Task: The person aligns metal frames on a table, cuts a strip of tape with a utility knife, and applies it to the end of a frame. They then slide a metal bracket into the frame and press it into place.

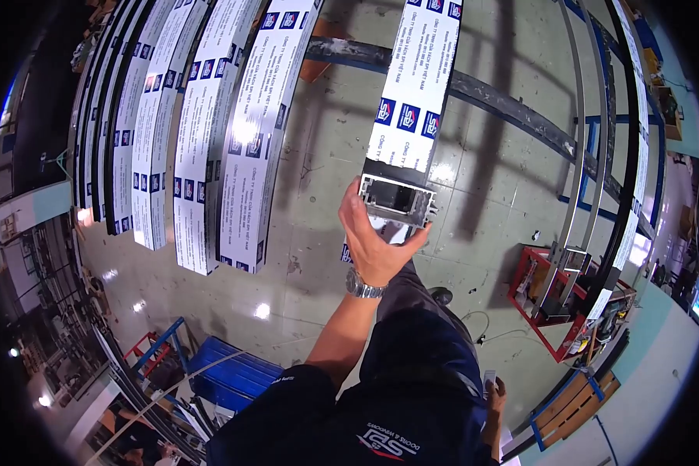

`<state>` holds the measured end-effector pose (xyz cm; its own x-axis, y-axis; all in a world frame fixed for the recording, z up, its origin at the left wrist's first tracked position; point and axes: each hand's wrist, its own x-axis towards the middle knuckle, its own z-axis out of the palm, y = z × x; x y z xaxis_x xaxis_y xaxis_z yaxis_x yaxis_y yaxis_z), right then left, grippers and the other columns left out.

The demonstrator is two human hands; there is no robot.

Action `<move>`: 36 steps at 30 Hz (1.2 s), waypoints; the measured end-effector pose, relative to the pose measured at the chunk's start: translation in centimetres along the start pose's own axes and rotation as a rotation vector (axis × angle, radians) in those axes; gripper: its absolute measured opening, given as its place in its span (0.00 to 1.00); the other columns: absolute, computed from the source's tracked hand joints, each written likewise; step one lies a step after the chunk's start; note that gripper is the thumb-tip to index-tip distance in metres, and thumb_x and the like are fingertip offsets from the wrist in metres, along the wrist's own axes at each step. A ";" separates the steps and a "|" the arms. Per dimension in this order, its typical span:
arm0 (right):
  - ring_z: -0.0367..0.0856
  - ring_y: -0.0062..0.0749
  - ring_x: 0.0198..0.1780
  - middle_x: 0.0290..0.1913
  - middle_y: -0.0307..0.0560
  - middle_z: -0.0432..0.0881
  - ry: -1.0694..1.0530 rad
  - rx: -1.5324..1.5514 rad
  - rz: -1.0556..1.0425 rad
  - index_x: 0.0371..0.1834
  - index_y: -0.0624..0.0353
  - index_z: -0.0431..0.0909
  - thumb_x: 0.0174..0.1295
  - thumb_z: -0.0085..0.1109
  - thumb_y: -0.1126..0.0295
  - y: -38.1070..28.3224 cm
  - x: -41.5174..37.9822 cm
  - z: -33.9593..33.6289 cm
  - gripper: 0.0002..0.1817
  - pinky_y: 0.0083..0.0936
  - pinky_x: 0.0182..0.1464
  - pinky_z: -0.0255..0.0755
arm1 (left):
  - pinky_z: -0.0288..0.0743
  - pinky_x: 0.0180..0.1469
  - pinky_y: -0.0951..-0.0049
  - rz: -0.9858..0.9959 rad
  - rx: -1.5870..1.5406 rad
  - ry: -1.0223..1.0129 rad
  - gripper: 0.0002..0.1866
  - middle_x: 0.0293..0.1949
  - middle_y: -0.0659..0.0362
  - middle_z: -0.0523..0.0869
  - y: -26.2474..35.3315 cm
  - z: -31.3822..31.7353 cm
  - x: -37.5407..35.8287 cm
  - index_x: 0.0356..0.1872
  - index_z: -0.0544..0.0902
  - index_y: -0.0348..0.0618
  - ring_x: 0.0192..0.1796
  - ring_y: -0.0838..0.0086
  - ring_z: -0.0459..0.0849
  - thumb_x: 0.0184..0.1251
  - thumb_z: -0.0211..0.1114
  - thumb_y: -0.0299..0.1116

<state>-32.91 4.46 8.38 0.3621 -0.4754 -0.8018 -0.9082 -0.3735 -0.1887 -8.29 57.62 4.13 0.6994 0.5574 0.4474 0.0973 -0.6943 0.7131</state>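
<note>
My left hand (374,242), with a metal-band watch (363,285) on its wrist, is closed around the cut end of a long aluminium profile (415,74). Thumb and fingers press on opposite sides of the end, whose hollow chambers face me. White film with blue logos covers the profile's upper face, and a dark strip shows near the end. Low beside my body, my right hand (496,400) has its fingers curled on a small whitish piece (490,379); what it is I cannot tell.
Several film-wrapped profiles (260,136) lie side by side at left. A dark crossbar (512,113) runs under the held profile. At right stand a red tool cart (532,311) and metal rails (586,167). Blue panels (229,377) sit low at left; a person (136,439) is beyond them.
</note>
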 end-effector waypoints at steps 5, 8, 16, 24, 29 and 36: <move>0.86 0.33 0.35 0.41 0.49 0.85 0.007 0.114 -0.019 0.70 0.56 0.67 0.63 0.65 0.52 -2.1 -0.9 -0.3 0.35 0.29 0.35 0.76 | 0.72 0.60 0.43 0.004 -0.015 0.041 0.68 0.68 0.32 0.66 -0.2 0.3 -0.2 0.80 0.45 0.46 0.64 0.39 0.71 0.41 0.85 0.41; 0.85 0.33 0.35 0.41 0.49 0.85 0.002 0.075 0.009 0.70 0.57 0.67 0.63 0.65 0.53 -1.6 -0.4 -0.6 0.35 0.29 0.35 0.76 | 0.72 0.60 0.43 0.002 0.002 0.042 0.68 0.68 0.32 0.66 0.0 0.3 -0.2 0.80 0.44 0.46 0.64 0.39 0.71 0.42 0.85 0.42; 0.82 0.34 0.44 0.45 0.49 0.85 -0.086 -0.063 -0.016 0.69 0.61 0.71 0.59 0.70 0.59 -1.7 1.1 -1.1 0.35 0.36 0.40 0.79 | 0.68 0.65 0.41 0.103 -0.046 0.038 0.64 0.69 0.33 0.66 -0.2 1.2 -0.6 0.79 0.50 0.47 0.68 0.38 0.68 0.43 0.84 0.47; 0.78 0.27 0.36 0.40 0.41 0.83 -0.101 0.027 -0.154 0.58 0.61 0.80 0.59 0.68 0.60 -4.8 3.2 -2.0 0.25 0.28 0.38 0.74 | 0.66 0.66 0.43 -0.227 -0.142 0.143 0.66 0.71 0.34 0.64 -1.1 -2.4 -1.8 0.77 0.50 0.36 0.68 0.39 0.68 0.39 0.85 0.45; 0.77 0.28 0.35 0.33 0.43 0.81 -0.116 -0.111 -0.391 0.44 0.66 0.80 0.52 0.64 0.61 -4.8 4.5 -1.2 0.21 0.29 0.39 0.73 | 0.65 0.67 0.43 -0.115 -0.109 0.102 0.66 0.71 0.35 0.64 0.4 -3.5 -2.3 0.78 0.49 0.38 0.68 0.40 0.67 0.39 0.85 0.43; 0.76 0.29 0.34 0.34 0.44 0.81 -0.151 -0.018 -0.426 0.44 0.68 0.79 0.55 0.64 0.62 1.0 8.1 -0.6 0.20 0.30 0.38 0.72 | 0.63 0.70 0.45 -0.047 -0.104 0.004 0.66 0.72 0.37 0.62 5.2 -4.2 -5.7 0.78 0.48 0.38 0.70 0.41 0.65 0.41 0.85 0.41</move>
<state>-30.80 -0.26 2.09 0.6671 -0.1552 -0.7287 -0.6805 -0.5252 -0.5111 -14.76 52.73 7.52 0.6927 0.5903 0.4144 0.0555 -0.6165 0.7854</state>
